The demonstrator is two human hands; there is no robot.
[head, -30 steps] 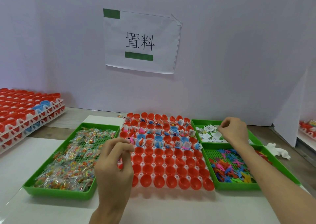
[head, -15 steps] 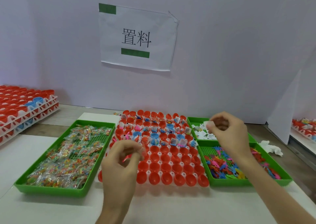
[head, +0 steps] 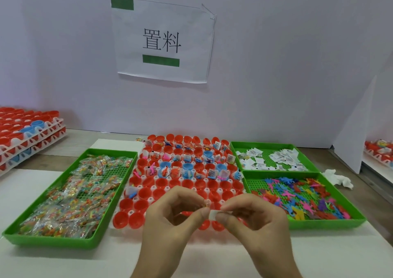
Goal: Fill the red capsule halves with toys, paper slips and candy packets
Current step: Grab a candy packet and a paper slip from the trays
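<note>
Slip [head: 213, 214] pinched by right hand [head: 257, 220], long axis lying across toward left hand [head: 170, 220]. Small packet [head: 207, 203] pinched by left; type unclear. Empty red halves [head: 158, 192] directly beneath and just beyond hands, equally near both.

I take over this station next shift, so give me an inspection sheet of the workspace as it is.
Surface: white table.
Job's things: red capsule halves, far rows filled, near rows mostly empty; candy tray left; slip tray and toy tray right.
Clutter: crumpled tissue beside the toy tray.
Grippers: left hand pinches what looks like a candy packet; right hand pinches a paper slip.
Cables: nothing seen.
Surroundings: wall sign; stacked racks far left.
</note>
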